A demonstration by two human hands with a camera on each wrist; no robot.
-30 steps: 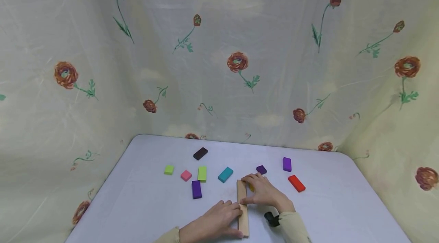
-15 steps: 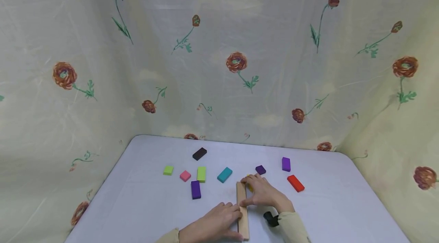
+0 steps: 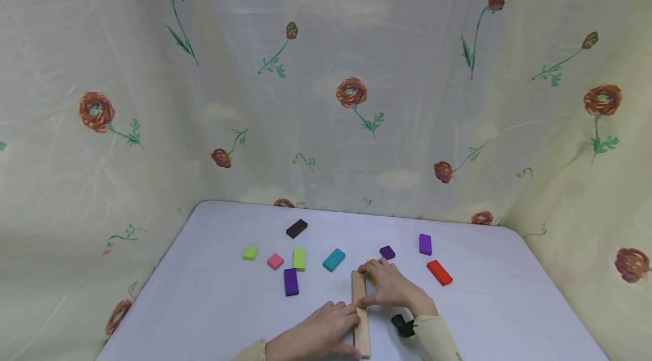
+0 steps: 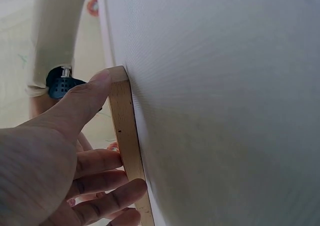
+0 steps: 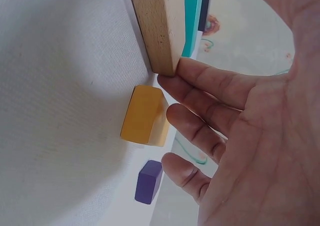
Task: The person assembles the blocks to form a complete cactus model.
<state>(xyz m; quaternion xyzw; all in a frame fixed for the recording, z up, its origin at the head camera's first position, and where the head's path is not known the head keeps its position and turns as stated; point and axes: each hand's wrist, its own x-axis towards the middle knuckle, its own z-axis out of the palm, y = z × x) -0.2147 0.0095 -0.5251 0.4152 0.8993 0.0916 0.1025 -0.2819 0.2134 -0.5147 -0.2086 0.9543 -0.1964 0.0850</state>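
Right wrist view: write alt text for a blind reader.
A right hand touches the end of a wooden bar on a white table. A yellow block lies near the hand, a purple block beyond it, and a teal block shows behind the bar.

A flower-patterned curtain (image 3: pixel 285 180) hangs behind a white table (image 3: pixel 214 299). A black block (image 3: pixel 296 228) lies farther back than a small lime block (image 3: pixel 249 253), a pink block (image 3: pixel 275 261) and a teal block (image 3: pixel 334 259); at the right, a red block (image 3: pixel 440 273) lies in front of a violet block (image 3: pixel 425 244).
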